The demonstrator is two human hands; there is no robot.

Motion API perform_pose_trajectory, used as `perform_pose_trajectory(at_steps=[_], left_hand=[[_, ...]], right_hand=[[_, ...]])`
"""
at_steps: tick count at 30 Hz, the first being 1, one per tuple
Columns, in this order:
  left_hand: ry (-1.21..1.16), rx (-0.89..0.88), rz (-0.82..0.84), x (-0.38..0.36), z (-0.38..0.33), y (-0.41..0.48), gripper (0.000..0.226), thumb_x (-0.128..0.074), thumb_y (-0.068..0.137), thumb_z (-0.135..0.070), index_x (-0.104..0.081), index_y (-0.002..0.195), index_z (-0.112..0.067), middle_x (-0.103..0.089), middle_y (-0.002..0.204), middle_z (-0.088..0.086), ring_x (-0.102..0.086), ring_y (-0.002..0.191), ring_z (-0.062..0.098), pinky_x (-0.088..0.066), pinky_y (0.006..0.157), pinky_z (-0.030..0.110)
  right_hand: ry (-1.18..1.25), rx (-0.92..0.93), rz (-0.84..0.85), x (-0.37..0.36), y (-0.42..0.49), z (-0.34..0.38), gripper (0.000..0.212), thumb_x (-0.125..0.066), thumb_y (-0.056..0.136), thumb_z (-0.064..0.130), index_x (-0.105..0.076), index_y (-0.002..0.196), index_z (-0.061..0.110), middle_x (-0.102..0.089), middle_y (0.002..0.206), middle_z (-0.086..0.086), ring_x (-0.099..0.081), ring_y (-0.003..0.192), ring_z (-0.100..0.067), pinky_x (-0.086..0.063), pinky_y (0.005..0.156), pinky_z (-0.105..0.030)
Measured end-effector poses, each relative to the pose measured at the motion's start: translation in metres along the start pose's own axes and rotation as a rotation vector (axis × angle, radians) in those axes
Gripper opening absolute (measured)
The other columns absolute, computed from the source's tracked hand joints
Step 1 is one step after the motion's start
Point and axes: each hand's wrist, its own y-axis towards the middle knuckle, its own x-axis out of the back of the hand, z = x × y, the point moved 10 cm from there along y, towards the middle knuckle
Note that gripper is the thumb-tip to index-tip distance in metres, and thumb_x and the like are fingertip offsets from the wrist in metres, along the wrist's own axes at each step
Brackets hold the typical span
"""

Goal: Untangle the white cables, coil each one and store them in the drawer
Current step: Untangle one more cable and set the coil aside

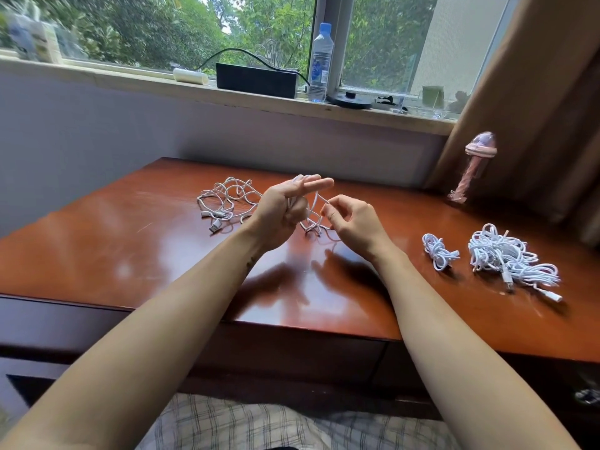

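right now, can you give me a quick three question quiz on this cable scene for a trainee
1. How many cable bundles lie at the right end of the desk?
2. True or false: the water bottle stands on the desk.
3. The right hand pinches: a) a white cable b) a plug c) nothing.
Key: 1. two, a small bundle and a big bundle. 2. false, it is on the windowsill. 3. a.

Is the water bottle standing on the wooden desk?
No, the water bottle stands upright on the windowsill, not on the desk.
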Motion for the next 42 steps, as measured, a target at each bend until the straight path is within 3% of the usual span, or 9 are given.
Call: perform_pose_trajectory(at_steps=[5,8,13,22,25,27,29,35,42], left_hand=[[0.075,-0.038,-0.084,0.008,-0.001,0.001,0.035,-0.032,0.111,-0.016,-0.042,0.137,0.005,-0.069,0.129,0.007,-0.02,0.038,0.008,-0.034,0.043,0.019],[0.166,-0.081,-0.145,0.014,-0.003,0.002,0.032,-0.032,0.111,-0.02,-0.046,0.135,-0.002,-0.07,0.128,0.007,-0.021,0.039,0.008,-0.037,0.044,0.02],[0.185,-0.168,-0.237,0.031,-0.014,0.005,0.035,-0.024,0.11,-0.023,-0.045,0.132,-0.007,-0.07,0.126,0.011,-0.022,0.036,0.008,-0.032,0.044,0.022],[0.5,-0.203,-0.17,0.019,-0.011,0.006,0.067,-0.033,0.089,-0.036,-0.035,0.149,-0.008,-0.067,0.125,0.013,-0.037,0.046,0.008,-0.036,0.052,0.025],[0.642,-0.143,-0.094,0.015,-0.002,0.006,0.079,-0.042,0.076,-0.019,-0.03,0.153,-0.005,-0.061,0.129,0.01,-0.061,0.089,0.004,-0.047,0.075,0.039],[0.75,-0.111,-0.048,0.014,0.005,0.007,0.085,-0.046,0.066,-0.014,-0.035,0.149,-0.005,-0.057,0.131,0.005,-0.051,0.128,0.01,-0.044,0.105,0.034],[0.841,-0.123,-0.021,0.017,0.009,0.008,0.073,-0.048,0.063,-0.014,-0.046,0.136,-0.012,-0.059,0.121,-0.008,-0.046,0.13,0.01,-0.034,0.117,0.038],[0.97,-0.233,0.051,0.001,0.003,0.0,0.009,-0.052,0.074,-0.02,-0.054,0.082,-0.023,-0.051,0.074,-0.013,-0.046,0.072,0.012,-0.042,0.074,0.037],[0.616,-0.114,0.109,-0.008,0.006,-0.006,0.016,-0.062,0.092,-0.006,-0.073,0.102,-0.002,-0.057,0.07,-0.01,-0.046,0.064,0.007,-0.038,0.06,0.018]], right_hand=[[-0.062,0.017,0.049,-0.007,-0.002,0.002,0.014,-0.058,0.1,0.02,-0.071,0.104,0.018,-0.059,0.069,0.021,-0.054,0.064,0.008,-0.036,0.065,-0.01],[-0.092,0.043,0.052,-0.009,-0.002,0.006,0.017,-0.055,0.101,0.019,-0.071,0.108,0.017,-0.057,0.072,0.018,-0.054,0.065,0.006,-0.037,0.067,-0.012],[-0.194,0.113,0.067,-0.011,-0.002,0.01,0.021,-0.057,0.099,0.024,-0.075,0.092,0.017,-0.069,0.086,0.004,-0.061,0.079,-0.015,-0.051,0.083,-0.039],[-0.19,0.197,-0.031,0.002,-0.005,0.027,0.015,-0.066,0.086,0.02,-0.078,0.094,0.025,-0.064,0.075,0.008,-0.052,0.061,-0.005,-0.046,0.066,-0.028],[-0.243,0.289,-0.119,0.012,-0.007,0.039,0.013,-0.067,0.087,0.021,-0.079,0.092,0.02,-0.056,0.069,0.004,-0.05,0.064,-0.014,-0.047,0.068,-0.033],[-0.283,0.356,-0.187,0.019,-0.008,0.047,0.015,-0.066,0.089,0.024,-0.079,0.09,0.017,-0.055,0.069,0.003,-0.05,0.065,-0.02,-0.048,0.07,-0.038],[-0.318,0.41,-0.256,0.026,-0.01,0.053,0.016,-0.065,0.093,0.026,-0.079,0.091,0.018,-0.056,0.071,0.001,-0.051,0.067,-0.023,-0.047,0.071,-0.039],[-0.325,0.435,-0.392,0.038,-0.011,0.054,0.015,-0.069,0.097,0.029,-0.076,0.096,0.015,-0.06,0.078,-0.001,-0.054,0.071,-0.023,-0.05,0.074,-0.038],[-0.15,0.252,-0.377,0.045,-0.009,0.034,0.021,-0.071,0.094,0.038,-0.069,0.09,0.017,-0.067,0.083,0.003,-0.06,0.072,-0.013,-0.051,0.07,-0.035]])
